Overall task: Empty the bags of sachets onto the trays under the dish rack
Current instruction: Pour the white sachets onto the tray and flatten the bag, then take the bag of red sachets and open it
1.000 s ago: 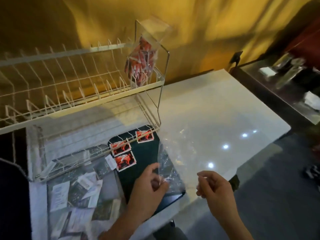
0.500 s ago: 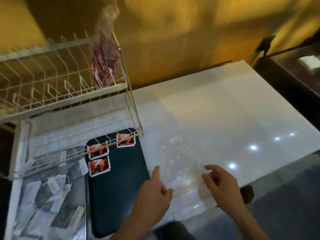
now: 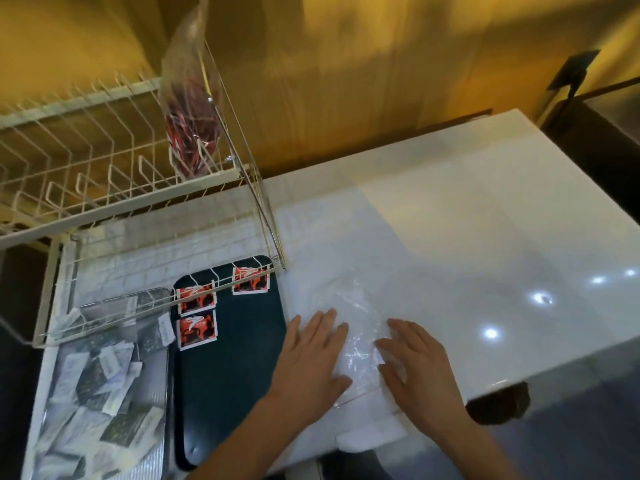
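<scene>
An empty clear plastic bag (image 3: 356,317) lies flat on the white table. My left hand (image 3: 310,362) and my right hand (image 3: 415,362) rest palm down on its near end, fingers spread. Left of them a dark tray (image 3: 235,375) holds three red sachets (image 3: 197,329) near its far end. Further left a silver tray (image 3: 152,431) is covered with several grey and white sachets (image 3: 104,386). A clear bag of red sachets (image 3: 192,133) stands upright in the white dish rack (image 3: 86,188).
The white glossy table (image 3: 467,237) stretches to the right, with its front edge close to my hands. The rack's lower wire shelf (image 3: 138,303) hangs over the far ends of both trays. A yellow curtain hangs behind. A dark side table (image 3: 595,119) is at the far right.
Both hands lowered the empty clear bag from the air onto the table and now press it flat. The view swung right and down.
</scene>
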`<state>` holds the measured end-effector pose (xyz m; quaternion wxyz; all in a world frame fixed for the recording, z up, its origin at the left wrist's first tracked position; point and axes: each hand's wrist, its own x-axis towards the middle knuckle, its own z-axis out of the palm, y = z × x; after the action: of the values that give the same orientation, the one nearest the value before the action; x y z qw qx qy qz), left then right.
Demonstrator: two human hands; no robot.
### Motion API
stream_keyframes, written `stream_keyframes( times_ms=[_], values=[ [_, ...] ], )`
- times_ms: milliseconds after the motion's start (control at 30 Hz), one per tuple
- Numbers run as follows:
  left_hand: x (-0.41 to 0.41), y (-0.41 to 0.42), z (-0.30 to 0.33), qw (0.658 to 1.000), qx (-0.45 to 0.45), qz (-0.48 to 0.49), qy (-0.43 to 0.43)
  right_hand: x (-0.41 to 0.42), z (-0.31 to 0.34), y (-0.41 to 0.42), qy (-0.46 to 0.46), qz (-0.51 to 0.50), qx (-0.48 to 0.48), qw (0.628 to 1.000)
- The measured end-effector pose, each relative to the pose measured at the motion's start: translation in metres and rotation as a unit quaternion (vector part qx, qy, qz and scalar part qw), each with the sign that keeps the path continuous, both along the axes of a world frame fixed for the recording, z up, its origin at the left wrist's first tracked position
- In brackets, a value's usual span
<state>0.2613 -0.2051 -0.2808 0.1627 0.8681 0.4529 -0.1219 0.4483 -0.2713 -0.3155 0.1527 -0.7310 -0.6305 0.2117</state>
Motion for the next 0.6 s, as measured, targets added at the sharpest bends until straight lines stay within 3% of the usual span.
stream_keyframes(
  times_ms=[167, 433, 600],
  values=[
    [-0.002, 0.003, -0.004, 1.000, 0.013, 0.019, -0.011, 0.004, 0.001, 0.000, -0.016, -0.003, -0.017, 1.000],
    [-0.029, 0.009, 0.016, 0.982, 0.096, 0.071, -0.144, -0.008, 0.036, 0.012, 0.033, -0.044, 0.028, 0.998],
    [-0.060, 0.016, 0.037, 0.972, 0.116, 0.098, -0.177, -0.040, 0.069, 0.028, 0.045, -0.034, 0.066, 0.996]
  ],
)
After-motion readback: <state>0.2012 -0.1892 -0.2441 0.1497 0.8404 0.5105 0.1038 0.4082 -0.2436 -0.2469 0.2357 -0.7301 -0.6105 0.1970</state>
